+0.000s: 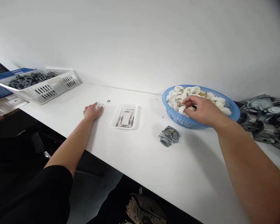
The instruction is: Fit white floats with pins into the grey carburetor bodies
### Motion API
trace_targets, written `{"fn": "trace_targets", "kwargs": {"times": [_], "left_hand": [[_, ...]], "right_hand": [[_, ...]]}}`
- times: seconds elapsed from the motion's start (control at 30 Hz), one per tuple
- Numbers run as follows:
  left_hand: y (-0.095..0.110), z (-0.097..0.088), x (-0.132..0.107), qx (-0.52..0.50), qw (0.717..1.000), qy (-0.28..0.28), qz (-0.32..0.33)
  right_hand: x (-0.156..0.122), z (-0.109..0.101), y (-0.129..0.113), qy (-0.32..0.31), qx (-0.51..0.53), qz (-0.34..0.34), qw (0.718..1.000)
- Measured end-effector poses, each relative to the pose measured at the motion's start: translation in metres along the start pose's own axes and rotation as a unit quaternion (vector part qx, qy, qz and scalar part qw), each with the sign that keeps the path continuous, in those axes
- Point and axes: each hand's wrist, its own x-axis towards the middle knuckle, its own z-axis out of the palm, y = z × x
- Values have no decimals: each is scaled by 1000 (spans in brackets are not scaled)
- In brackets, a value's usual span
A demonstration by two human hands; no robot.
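My right hand (199,109) reaches into a round blue basket (177,118) full of white curved plastic parts (196,91), its fingers pinched on one white part at the basket's near left. My left hand (92,111) rests on the white table (135,155), fingers curled around a small white part (99,105). A tiny black ring (108,101) lies just right of that hand. A grey metal carburetor body (169,136) sits on the table in front of the basket.
A shallow white tray (124,116) with several thin metal pins lies between my hands. A white slotted crate (49,88) of dark parts and a blue crate (0,84) stand at the far left. Grey metal castings (263,119) pile up at the right.
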Motion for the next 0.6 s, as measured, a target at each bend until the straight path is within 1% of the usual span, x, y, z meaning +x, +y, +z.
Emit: {"fn": "trace_targets", "kwargs": {"times": [0.07, 0.17, 0.33, 0.4, 0.43, 0.5, 0.57, 0.6], "left_hand": [[-1, 5, 5, -5, 1000, -3, 9], [2, 7, 6, -12, 1000, 14, 13], [-2, 4, -5, -34, 997, 61, 23], [0, 1, -11, -45, 995, 81, 31], [2, -1, -15, -55, 993, 100, 42], [13, -6, -25, -87, 980, 161, 83], [33, -14, -37, -123, 953, 236, 147], [46, -18, -44, -138, 937, 263, 181]], "right_hand": [[-1, -1, -4, 19, -9, 6, 1000], [-2, -3, -9, 26, -30, 30, 999], [0, -2, -5, 39, -59, 50, 996], [1, -1, -2, 33, -72, 63, 995], [2, -2, -1, 30, -77, 68, 994], [1, -4, -1, 36, -89, 64, 993], [-2, -8, -7, 61, -93, 42, 993], [-5, -9, -13, 76, -84, 26, 993]]}}
